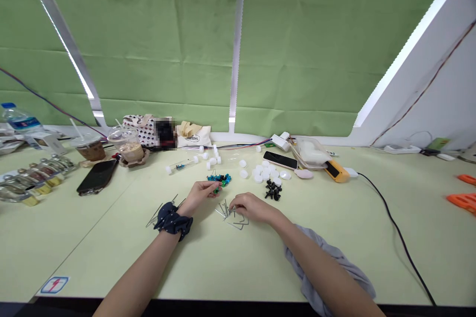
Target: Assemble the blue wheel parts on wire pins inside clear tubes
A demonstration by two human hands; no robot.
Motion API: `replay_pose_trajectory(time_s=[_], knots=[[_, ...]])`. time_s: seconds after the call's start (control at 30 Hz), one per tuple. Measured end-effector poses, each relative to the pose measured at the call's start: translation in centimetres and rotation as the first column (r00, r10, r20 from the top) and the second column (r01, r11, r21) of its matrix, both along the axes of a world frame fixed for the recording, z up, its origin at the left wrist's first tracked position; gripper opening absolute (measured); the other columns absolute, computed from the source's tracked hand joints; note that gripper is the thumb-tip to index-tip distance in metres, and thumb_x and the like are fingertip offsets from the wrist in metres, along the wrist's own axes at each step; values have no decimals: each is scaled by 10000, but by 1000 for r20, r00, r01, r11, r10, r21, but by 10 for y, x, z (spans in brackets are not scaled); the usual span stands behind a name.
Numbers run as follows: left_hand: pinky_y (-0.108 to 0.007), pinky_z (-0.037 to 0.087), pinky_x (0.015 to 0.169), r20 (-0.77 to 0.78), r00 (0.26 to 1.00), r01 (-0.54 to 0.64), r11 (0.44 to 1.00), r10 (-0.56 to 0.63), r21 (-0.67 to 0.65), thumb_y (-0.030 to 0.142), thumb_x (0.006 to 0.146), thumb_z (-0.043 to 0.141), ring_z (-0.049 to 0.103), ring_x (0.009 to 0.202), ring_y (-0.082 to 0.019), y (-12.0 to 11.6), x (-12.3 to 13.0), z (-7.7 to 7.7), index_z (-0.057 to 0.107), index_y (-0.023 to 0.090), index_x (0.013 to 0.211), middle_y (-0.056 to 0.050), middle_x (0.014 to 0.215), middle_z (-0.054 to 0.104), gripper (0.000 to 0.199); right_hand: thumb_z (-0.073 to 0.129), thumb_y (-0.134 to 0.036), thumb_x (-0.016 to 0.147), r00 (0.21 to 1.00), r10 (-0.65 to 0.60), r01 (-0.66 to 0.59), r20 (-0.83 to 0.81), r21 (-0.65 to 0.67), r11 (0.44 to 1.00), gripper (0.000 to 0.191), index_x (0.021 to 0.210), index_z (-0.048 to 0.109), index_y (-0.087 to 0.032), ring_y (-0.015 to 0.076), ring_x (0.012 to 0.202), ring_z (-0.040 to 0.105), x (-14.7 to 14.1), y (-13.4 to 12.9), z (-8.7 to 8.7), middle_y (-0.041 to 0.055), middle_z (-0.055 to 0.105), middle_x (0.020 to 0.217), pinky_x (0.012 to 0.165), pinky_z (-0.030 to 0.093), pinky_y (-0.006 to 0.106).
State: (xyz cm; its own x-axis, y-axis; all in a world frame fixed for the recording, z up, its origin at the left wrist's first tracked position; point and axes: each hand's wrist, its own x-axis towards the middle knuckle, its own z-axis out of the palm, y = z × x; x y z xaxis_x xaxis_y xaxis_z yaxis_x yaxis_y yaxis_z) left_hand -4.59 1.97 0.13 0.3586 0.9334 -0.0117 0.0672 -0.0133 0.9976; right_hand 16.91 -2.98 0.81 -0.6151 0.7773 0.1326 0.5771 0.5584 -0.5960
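Observation:
My left hand [201, 195], with a dark scrunchie at its wrist, has its fingers pinched on a small green piece [216, 189]. Just beyond it lies a pile of small blue pieces [223, 178]. The fingertips of my right hand [251, 206] are closed at a pile of bent metal hex keys [224, 210]; what they hold, if anything, is too small to tell. More metal keys [151, 217] lie left of the scrunchie, partly hidden by my left wrist. Black knobbed screws [273, 190] sit in a heap beyond my right hand.
White caps [265, 172] and clear tubes [181, 164] lie toward the back. Behind are a phone [280, 160], a plastic box [310, 152] and a yellow device [336, 171]. Drink cups [92, 148], another phone [97, 177] and packed bottles [35, 178] stand or lie left. A black cable [396, 228] crosses the right.

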Motion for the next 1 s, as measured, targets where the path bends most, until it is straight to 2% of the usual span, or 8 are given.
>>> replay_pose_trajectory(time_s=[0.3,0.73,1.0], knots=[[-325,483,738,12,1000,14,1000,-14,13,492,689,631,610,745,-172,2,0,-3,693,144,942,-117,970,674,434,470,-53,754,999,21,-22,31,15,1000,296,906,677,-200,153,779,583,0,1,-3,45,648,862,726,425,237],[-337,484,743,2,1000,17,1000,-17,14,501,683,633,603,724,-166,0,0,1,697,124,922,-132,981,663,451,479,-66,768,999,10,-11,36,36,999,274,909,679,-191,148,790,584,0,3,-8,50,646,869,739,427,232],[-325,479,746,-10,1000,15,1000,-15,4,495,691,626,600,739,-173,1,0,-1,689,122,938,-126,990,662,452,481,-65,779,997,16,-21,79,56,998,251,904,672,-169,146,785,577,-1,3,-5,56,642,869,745,427,236]])
